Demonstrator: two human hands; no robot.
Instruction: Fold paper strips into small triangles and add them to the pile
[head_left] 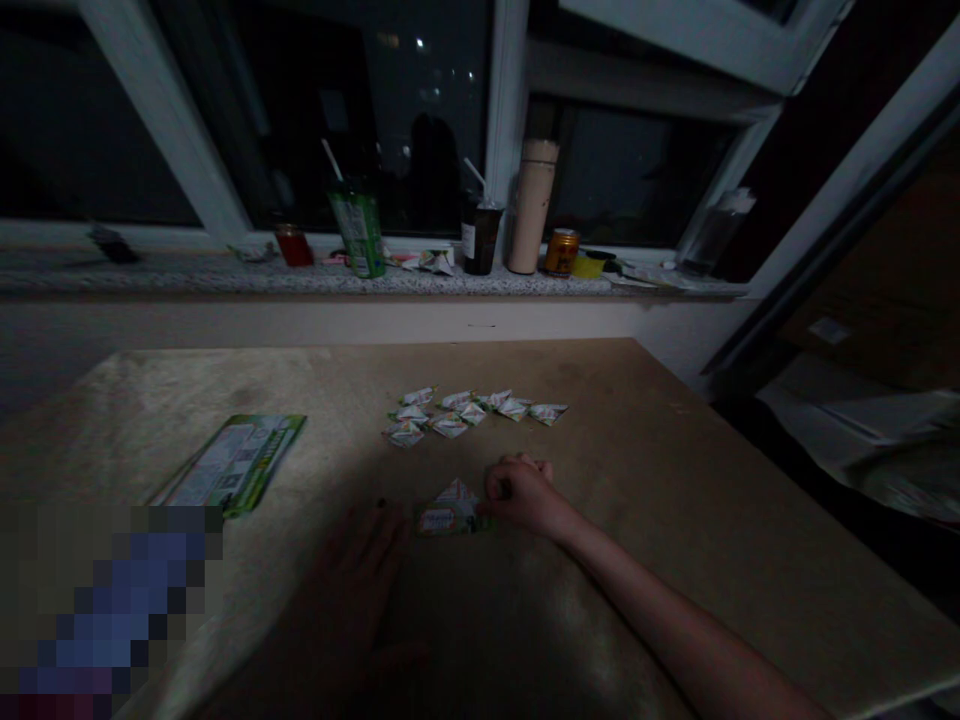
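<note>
A partly folded piece of printed paper (448, 519), white and green with a pointed top, lies on the table between my hands. My right hand (525, 495) is closed, its fingers curled at the paper's right end; the fingertips are partly hidden. My left hand (364, 565) lies flat in shadow left of the paper, fingers stretched out. Beyond them sit several small folded paper pieces (450, 424) in loose rows. To the left is a stack of green and white printed sheets (238, 465).
The brown table (675, 560) ends at a wall under a granite windowsill (420, 288). On the sill stand a green cup with a straw (358, 230), a dark cup (481, 240), a pink tumbler (534, 210), an orange can (562, 253) and a clear bottle (712, 235). A pixelated patch covers the lower left.
</note>
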